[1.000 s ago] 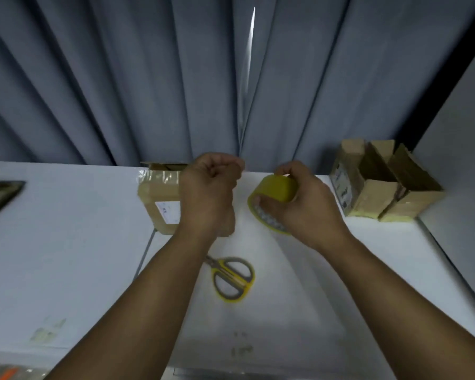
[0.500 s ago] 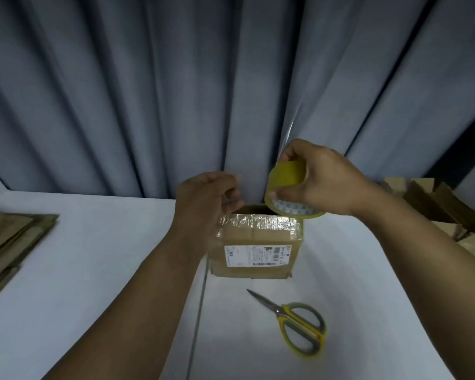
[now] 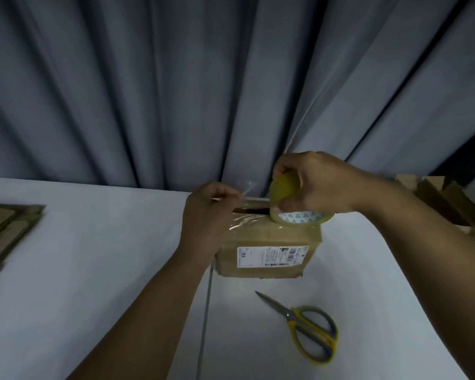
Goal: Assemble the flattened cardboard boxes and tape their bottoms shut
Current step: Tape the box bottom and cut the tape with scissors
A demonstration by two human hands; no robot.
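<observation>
Just above the box (image 3: 269, 242), right hand (image 3: 321, 182) grip curled round tape roll (image 3: 283, 187), left hand (image 3: 206, 215) grip pinching the tape end (image 3: 252, 199)

We log small brown cardboard box (image 3: 269, 242) upright on white table, white shipping label (image 3: 272, 256) on near face, clear tape wrinkled over top edge. Yellowish tape roll (image 3: 284, 187) tilted at box's top right, gripped by right hand (image 3: 321, 182). Clear tape strip (image 3: 254, 199) stretched leftward off roll, end pinched by left hand (image 3: 206, 215). Flattened cardboard stack (image 3: 6, 229) at far left. Open boxes (image 3: 444, 198) at far right.
</observation>
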